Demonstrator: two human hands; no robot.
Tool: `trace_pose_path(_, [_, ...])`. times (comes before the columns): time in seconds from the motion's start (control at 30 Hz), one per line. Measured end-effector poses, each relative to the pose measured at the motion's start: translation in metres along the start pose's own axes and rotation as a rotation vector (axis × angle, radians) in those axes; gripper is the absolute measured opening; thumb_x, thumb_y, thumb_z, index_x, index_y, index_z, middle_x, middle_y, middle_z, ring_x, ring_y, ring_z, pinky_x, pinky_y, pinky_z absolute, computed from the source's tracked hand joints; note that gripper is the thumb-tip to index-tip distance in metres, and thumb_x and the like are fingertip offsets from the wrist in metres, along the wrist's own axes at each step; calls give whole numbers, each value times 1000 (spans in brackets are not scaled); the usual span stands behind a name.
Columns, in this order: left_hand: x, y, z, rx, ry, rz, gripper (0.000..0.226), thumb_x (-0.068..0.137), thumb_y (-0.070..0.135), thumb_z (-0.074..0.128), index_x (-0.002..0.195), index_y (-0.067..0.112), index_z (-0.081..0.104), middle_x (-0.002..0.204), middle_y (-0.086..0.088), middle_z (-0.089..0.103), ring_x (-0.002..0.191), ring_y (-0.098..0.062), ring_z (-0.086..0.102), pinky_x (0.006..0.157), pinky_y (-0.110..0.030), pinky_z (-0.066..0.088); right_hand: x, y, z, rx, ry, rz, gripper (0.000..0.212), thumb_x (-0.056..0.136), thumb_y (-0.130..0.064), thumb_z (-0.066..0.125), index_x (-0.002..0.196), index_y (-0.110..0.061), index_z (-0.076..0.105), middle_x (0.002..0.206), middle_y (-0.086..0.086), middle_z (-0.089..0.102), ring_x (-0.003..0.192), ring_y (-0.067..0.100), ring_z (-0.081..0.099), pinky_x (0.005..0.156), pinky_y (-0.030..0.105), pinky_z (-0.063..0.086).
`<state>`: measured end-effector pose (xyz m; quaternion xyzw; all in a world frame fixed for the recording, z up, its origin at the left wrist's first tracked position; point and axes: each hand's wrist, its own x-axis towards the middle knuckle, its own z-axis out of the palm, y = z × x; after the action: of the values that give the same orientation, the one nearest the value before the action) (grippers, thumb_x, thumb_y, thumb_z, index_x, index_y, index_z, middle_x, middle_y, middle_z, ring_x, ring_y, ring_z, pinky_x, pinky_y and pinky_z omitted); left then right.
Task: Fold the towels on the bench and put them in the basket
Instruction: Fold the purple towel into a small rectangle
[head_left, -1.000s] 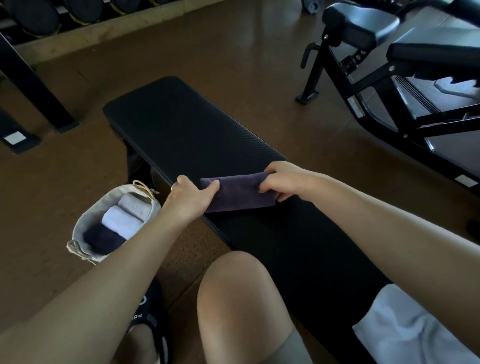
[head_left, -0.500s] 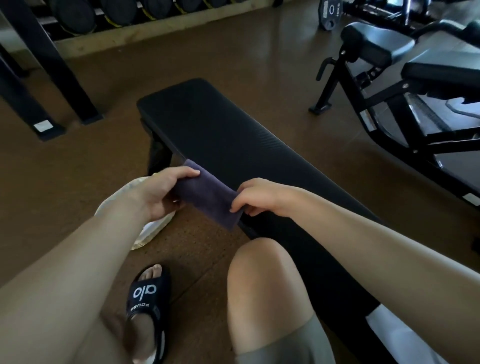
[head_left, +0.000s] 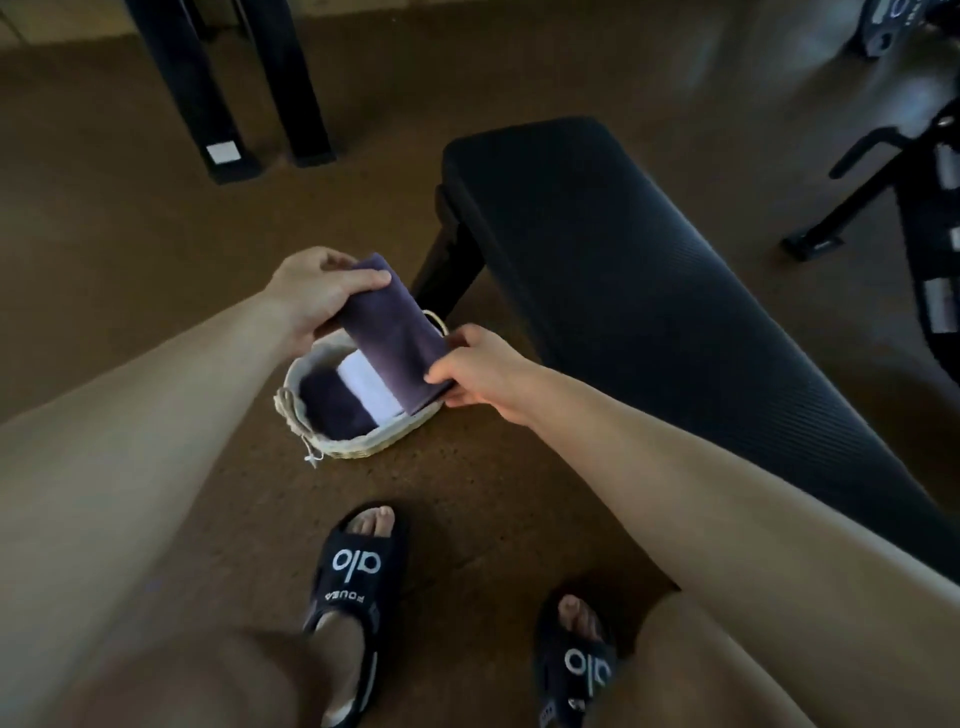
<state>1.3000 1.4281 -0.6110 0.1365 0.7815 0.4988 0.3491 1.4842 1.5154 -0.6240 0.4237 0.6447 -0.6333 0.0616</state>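
Black slides (head_left: 353, 582) on brown floor (head_left: 130, 208).

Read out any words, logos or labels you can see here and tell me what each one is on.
"alo": strap of the left slide sandal.
"alo": strap of the right slide sandal, partly cut off.
Small print under the left "alo": too blurred to read.
White label on the black rack foot: blank or unreadable.

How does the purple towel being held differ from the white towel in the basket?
The folded purple towel is dark and held tilted above the woven basket by the left hand and right hand; the folded white towel is pale, untouched and lies inside. Both are folded.
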Motion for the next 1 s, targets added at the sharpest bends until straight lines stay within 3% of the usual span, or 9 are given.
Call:
trace_pose_path(0.1, [46, -23, 1, 154, 80, 57, 42, 77, 36, 87, 109, 21, 64, 110, -1, 65, 100, -17, 62, 83, -28, 54, 50, 4, 17, -219, 35, -21, 52, 93, -14, 67, 141, -16, 49, 128, 10, 62, 111, 27, 65, 94, 41, 57])
trace_pose_path(0.2, [93, -49, 9, 229, 116, 85, 44, 81, 30, 85, 117, 14, 65, 105, 1, 61, 94, -13, 56, 55, -7, 41, 99, 14, 28, -369, 75, -41, 49, 96, -16, 59, 144, -15, 45, 136, 11, 57, 122, 33, 59, 87, 38, 45])
trace_pose_path(0.27, [126, -74, 17, 227, 120, 104, 43, 82, 22, 85, 119, 8, 65, 98, 1, 60, 90, -13, 55, 50, -3, 37, 132, 26, 35, -457, 90, -32, 48, 97, -17, 55, 143, -16, 45, 136, 13, 57, 122, 37, 58, 85, 38, 41])
trace_pose_path(0.47, [203, -160, 35, 382, 165, 112, 36, 85, 31, 80, 111, 12, 65, 101, -2, 64, 94, -20, 59, 70, -26, 42, 214, 63, 55, -848, 113, -63, 42, 100, -22, 51, 141, -12, 42, 134, 15, 60, 120, 38, 61, 84, 38, 42])
trace_pose_path(0.63, [217, -200, 62, 487, 137, 194, 31, 97, 29, 65, 118, 7, 59, 102, -7, 62, 97, -24, 57, 78, -30, 38, 240, 92, 67, -1148, 170, -100, 41, 104, -34, 43, 137, -10, 47, 126, 14, 65, 117, 34, 62, 88, 38, 40])
trace_pose_path(0.7, [217, -211, 69, 587, 102, 198, 33, 105, 25, 50, 128, 2, 54, 117, -18, 64, 112, -32, 58, 91, -38, 38, 243, 101, 72, -1141, 223, -106, 41, 104, -37, 40, 132, -11, 53, 124, 12, 68, 119, 32, 60, 94, 39, 38])
trace_pose_path(0.8, [212, -221, 74, 725, 56, 229, 48, 104, 26, 43, 147, 4, 39, 145, -21, 49, 137, -38, 42, 112, -48, 32, 238, 104, 76, -1090, 280, -99, 44, 104, -42, 38, 130, -13, 56, 128, 12, 66, 123, 31, 54, 100, 39, 36])
trace_pose_path(0.87, [202, -223, 76, 856, 67, 305, 58, 101, 29, 48, 153, 13, 29, 150, -18, 39, 137, -37, 37, 112, -50, 31, 234, 104, 78, -1102, 268, -107, 47, 105, -47, 35, 134, -14, 54, 129, 13, 65, 127, 32, 52, 104, 40, 34])
trace_pose_path(1.0, [180, -226, 74, 1134, 209, 589, 39, 93, 29, 57, 129, 15, 49, 129, -16, 48, 113, -37, 48, 93, -48, 40, 238, 111, 78, -1146, 266, -104, 46, 102, -49, 39, 123, -15, 61, 120, 9, 70, 125, 29, 52, 102, 42, 31])
